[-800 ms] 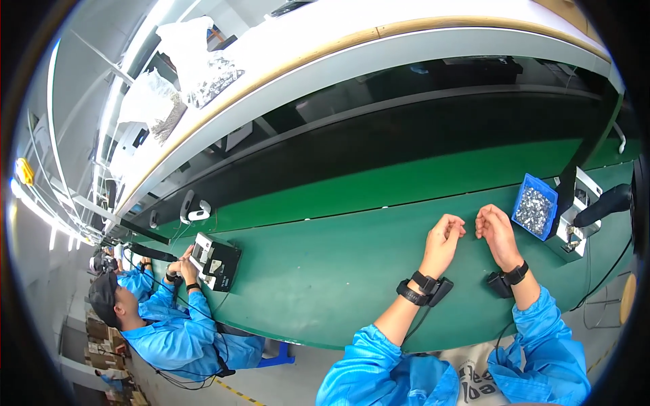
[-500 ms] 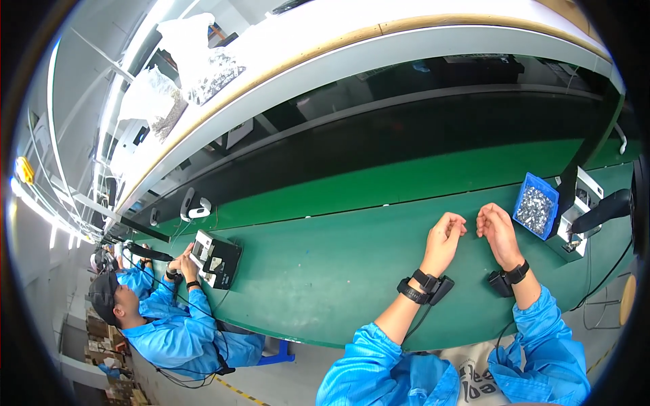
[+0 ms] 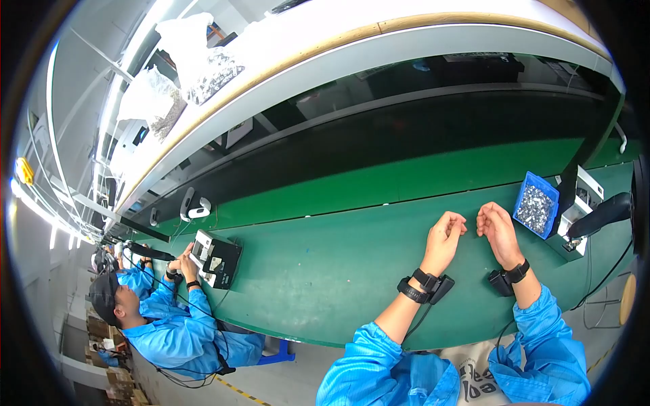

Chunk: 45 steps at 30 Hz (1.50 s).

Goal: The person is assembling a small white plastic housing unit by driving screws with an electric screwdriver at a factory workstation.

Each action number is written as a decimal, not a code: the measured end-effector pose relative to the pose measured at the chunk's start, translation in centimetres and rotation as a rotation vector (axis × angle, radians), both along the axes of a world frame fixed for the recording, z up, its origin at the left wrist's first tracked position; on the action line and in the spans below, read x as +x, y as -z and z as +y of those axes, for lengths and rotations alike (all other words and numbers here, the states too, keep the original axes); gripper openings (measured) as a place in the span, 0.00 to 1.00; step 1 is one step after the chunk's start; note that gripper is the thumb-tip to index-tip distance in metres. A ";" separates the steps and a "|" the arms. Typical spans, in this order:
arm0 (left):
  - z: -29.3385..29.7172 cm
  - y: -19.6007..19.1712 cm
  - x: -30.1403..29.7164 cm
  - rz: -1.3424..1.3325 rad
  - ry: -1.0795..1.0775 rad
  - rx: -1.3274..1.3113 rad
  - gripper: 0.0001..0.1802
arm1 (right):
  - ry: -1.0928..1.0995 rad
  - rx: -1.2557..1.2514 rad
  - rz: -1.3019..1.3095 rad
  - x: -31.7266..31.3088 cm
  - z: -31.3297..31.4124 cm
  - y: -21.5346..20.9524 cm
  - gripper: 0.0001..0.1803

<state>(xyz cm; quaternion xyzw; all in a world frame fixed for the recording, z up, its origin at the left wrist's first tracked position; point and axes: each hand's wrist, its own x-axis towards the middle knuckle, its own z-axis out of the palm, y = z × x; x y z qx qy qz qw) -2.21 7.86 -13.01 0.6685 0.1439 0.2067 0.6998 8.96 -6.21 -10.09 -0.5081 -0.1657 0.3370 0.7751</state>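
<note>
"Far left of the tray (image 3: pixel 545 185), what do you see?"

"A co-worker (image 3: pixel 172 342) in blue, both hands (image 3: pixel 187 262) at a black-and-white box (image 3: pixel 218 260). Box and tray share one green table (image 3: pixel 325 271)."

"And higher up on that side?"

"Well left of the tray and beyond it, pale plastic bags (image 3: pixel 183 40) with small bits (image 3: pixel 215 76) in them, on the shelf (image 3: pixel 379 37)."

"Nearer the tray, which hand comes first?"

"The left hand (image 3: pixel 445 235), with the right hand (image 3: pixel 497 231) between it and the tray. Its fingers are loosely bent in, thumb near the fingertips; I can't tell whether they touch. Nothing shows in its hold. Black bands (image 3: pixel 412 291) circle the wrist."

"And the right one?"

"Just left of the tray, apart from the left hand and facing it. Its fingers are half curled, and no item shows in them, though part of the palm is hidden. That wrist wears a black band (image 3: pixel 519 271)."

"The tray itself?"

"Blue, holding many shiny metal parts (image 3: pixel 535 210), just right of the right hand. Neither hand touches it."

"Past it?"

"Close by the tray's right side, a metal fixture (image 3: pixel 567 247) with a thick black bar (image 3: pixel 606 211); I can't tell whether tray and fixture touch. Farther right, lower in the view, a stool (image 3: pixel 628 300)."
</note>
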 end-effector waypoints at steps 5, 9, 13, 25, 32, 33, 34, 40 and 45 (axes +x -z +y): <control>0.2 0.0 -0.2 0.011 -0.001 -0.002 0.09 | -0.009 0.001 0.003 -0.1 0.2 0.0 0.11; 0.3 -0.2 -0.2 0.001 0.004 -0.007 0.09 | -0.004 0.015 -0.009 0.0 0.2 0.0 0.10; 0.4 0.1 0.0 -0.028 0.007 -0.002 0.08 | 0.038 0.009 0.019 0.3 0.4 0.7 0.10; -0.3 -1.4 -0.6 0.018 -0.030 0.103 0.10 | -0.029 0.010 0.020 0.4 -0.2 2.2 0.10; -0.6 -1.0 -0.5 -0.002 -0.026 0.076 0.09 | 0.047 0.228 -0.335 -2.7 -4.5 -11.2 0.09; -0.7 -1.3 -0.6 -0.005 -0.025 0.078 0.09 | 0.102 0.298 -0.429 -3.5 -5.6 -13.7 0.09; -0.7 -1.5 -0.5 0.000 -0.012 0.079 0.09 | 0.184 0.346 -0.599 -4.1 -7.1 -16.2 0.11; -1.4 -2.3 0.3 -0.008 0.011 0.100 0.09 | 0.552 0.613 -1.446 -2.5 -14.1 -27.6 0.35; 0.5 0.1 0.4 0.020 -0.054 0.025 0.09 | 0.568 0.703 -1.437 -0.7 -10.7 -26.8 0.40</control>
